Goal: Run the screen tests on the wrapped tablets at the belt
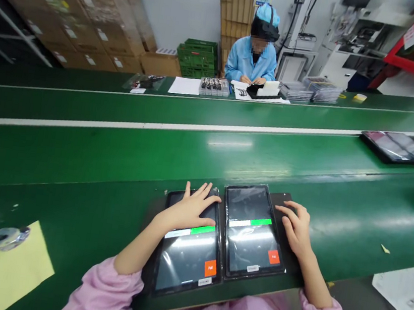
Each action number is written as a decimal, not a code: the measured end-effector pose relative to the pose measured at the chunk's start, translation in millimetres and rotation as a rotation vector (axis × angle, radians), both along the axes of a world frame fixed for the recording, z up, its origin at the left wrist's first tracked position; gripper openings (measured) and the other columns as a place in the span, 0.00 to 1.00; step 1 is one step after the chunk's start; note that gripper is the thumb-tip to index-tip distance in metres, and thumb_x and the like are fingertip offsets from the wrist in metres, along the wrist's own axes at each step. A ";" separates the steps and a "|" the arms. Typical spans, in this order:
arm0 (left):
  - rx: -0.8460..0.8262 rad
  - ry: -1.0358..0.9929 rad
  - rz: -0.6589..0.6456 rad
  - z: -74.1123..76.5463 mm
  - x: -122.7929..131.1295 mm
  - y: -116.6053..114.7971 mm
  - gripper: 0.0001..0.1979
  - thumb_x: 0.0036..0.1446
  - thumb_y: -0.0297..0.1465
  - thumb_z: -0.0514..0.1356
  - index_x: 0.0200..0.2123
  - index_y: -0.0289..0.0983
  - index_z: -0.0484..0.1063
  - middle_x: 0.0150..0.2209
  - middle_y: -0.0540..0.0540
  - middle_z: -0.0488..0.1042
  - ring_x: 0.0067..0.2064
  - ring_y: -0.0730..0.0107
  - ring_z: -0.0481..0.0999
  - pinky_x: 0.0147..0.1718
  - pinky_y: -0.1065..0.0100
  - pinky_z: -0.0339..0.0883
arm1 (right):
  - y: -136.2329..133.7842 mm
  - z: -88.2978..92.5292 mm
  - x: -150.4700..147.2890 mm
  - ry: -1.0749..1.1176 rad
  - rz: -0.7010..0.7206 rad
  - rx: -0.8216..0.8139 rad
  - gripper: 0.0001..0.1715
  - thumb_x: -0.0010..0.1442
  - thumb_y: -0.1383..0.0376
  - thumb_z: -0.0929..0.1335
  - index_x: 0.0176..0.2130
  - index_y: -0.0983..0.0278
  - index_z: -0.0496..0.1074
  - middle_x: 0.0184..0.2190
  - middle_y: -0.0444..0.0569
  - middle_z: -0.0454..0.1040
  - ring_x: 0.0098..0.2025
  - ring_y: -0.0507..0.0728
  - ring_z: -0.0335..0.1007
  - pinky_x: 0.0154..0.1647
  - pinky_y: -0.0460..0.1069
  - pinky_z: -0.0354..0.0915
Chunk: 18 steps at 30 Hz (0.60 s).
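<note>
Got left hand (186,212) splayed open over upper half of left tablet (184,266), can't tell if touching; got right hand (298,230) open too, fingers loosely bent, just off right edge of right tablet (250,199). Seeing both tablets side by side on dark matting (293,265), near edge of green workbench (87,220), with green bar (261,222) and orange-red "Fail" button (273,257) on each screen.

Two lit tablets (188,254) (252,242), side by side
</note>
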<state>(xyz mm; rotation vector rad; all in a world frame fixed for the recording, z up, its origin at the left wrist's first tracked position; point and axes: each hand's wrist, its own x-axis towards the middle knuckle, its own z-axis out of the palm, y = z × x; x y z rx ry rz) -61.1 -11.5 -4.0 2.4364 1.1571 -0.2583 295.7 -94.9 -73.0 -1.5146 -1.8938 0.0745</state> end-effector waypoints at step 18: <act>0.119 -0.030 -0.018 -4.3 11.6 -3.5 0.23 0.70 0.46 0.44 0.57 0.48 0.71 0.70 0.35 0.55 0.72 0.38 0.49 0.63 0.25 0.35 | 18.7 -0.6 13.3 0.049 -0.096 -0.480 0.20 0.57 0.52 0.70 0.50 0.48 0.77 0.53 0.52 0.66 0.58 0.71 0.58 0.54 0.66 0.60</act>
